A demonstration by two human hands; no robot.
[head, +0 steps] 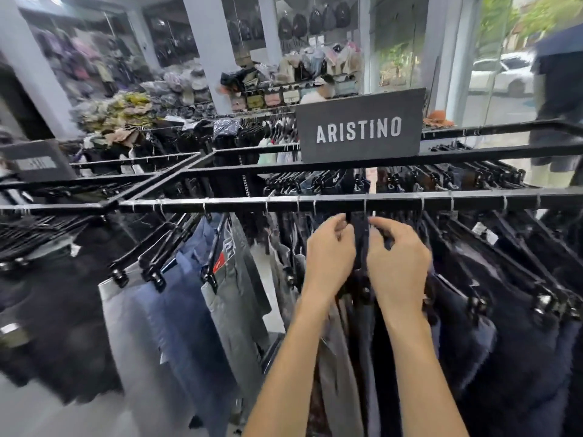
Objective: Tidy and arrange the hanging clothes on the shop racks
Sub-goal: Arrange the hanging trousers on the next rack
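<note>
- While both bare arms reach up from below, the left hand (331, 257) and the right hand (399, 260) close on one pair of dark navy trousers (361, 238) hanging between them.
- Left hand: its fingers are curled round the trousers' upper edge on its own side, gripping the cloth just under the rail.
- Right hand: its fingers are curled the same way and pinch the opposite edge of the same trousers. The two hands sit side by side, with only that narrow strip of fabric between them.
- Just above both hands runs the rack rail (315, 201), and the trousers hang from it by a metal hanger hook (365, 205).
- Left of the left hand hang grey trousers (235, 288) bearing a red tag (218, 263), then blue jeans (186, 294). They are held on black clip hangers (151, 275) and slant away from the hands.
- Right of the right hand, a tight row of dark trousers (504, 304) fills the rail, each pair touching the next.
- Beyond the hands, above the next rail, stands a dark sign reading ARISTINO (359, 127).
- Far past the sign, backpacks (315, 20) hang high on the wall, too blurred to tell apart.
- Well off to the right of the right hand, a person in dark clothes (558, 89) stands by the glass shopfront.
</note>
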